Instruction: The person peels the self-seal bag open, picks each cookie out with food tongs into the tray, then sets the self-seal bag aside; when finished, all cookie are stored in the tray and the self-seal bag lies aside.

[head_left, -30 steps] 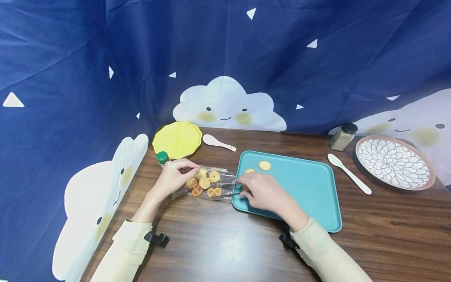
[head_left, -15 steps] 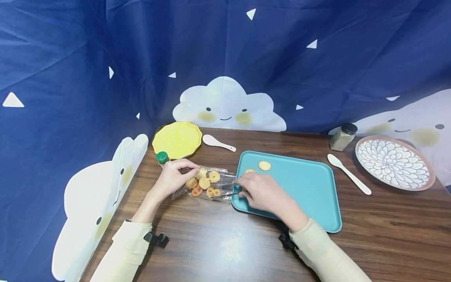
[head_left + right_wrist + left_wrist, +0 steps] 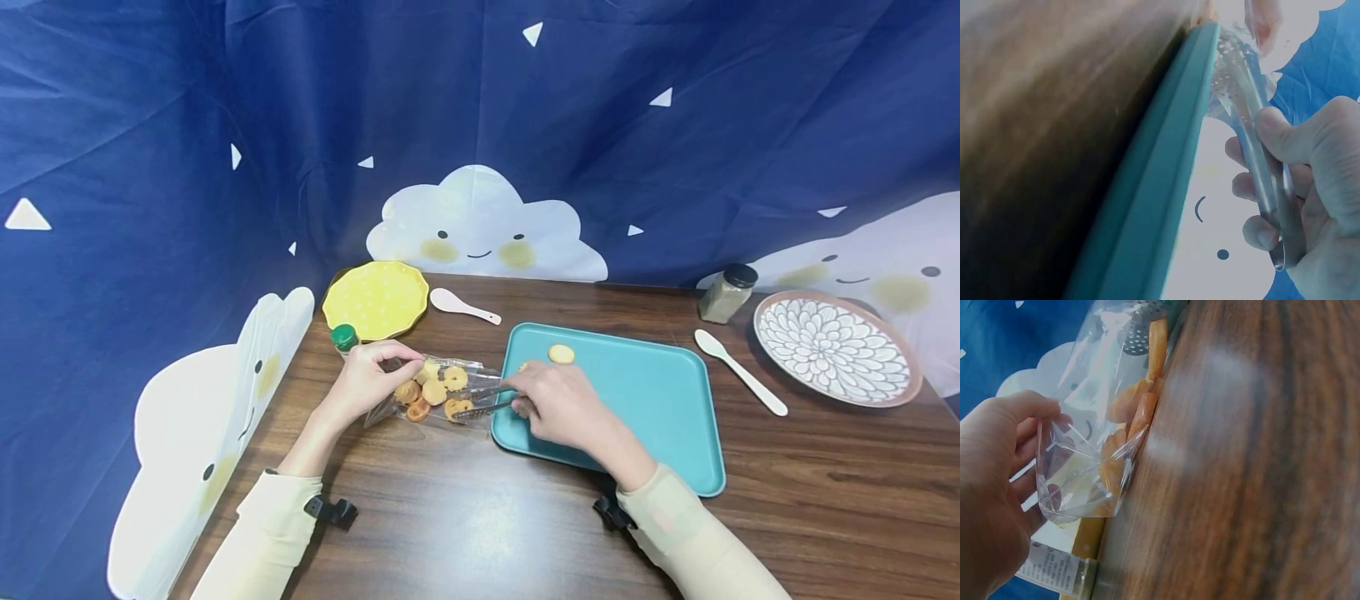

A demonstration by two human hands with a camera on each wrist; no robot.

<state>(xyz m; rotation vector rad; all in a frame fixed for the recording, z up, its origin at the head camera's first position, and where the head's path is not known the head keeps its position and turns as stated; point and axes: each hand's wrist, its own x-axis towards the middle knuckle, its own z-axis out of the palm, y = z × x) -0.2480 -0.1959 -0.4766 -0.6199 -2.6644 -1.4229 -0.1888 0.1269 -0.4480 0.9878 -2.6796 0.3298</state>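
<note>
My left hand (image 3: 367, 377) pinches the edge of a clear plastic bag (image 3: 1063, 478) between thumb and fingers. Inside the bag lie several cookies (image 3: 434, 392), some round, some pretzel-shaped. My right hand (image 3: 558, 402) grips metal tongs (image 3: 1257, 156), thumb on one side and fingers curled round the other. The tongs' perforated ends reach into the bag beside a pretzel-shaped cookie (image 3: 453, 408); whether they touch it I cannot tell. Under my right hand is a teal tray (image 3: 637, 392) bearing a round cookie (image 3: 561, 354); another cookie is mostly hidden by my fingers.
Behind my left hand stand a green-capped bottle (image 3: 345, 337) and a yellow plate (image 3: 375, 302), with a white soup spoon (image 3: 463, 307) nearby. Right of the tray lie a long white spoon (image 3: 738, 371), a black-lidded jar (image 3: 726, 296) and a flower-patterned plate (image 3: 836, 348).
The tongs have shifted slightly inside the bag, and more of their arms shows near the pretzel-shaped cookie. My left hand keeps its hold on the bag.
</note>
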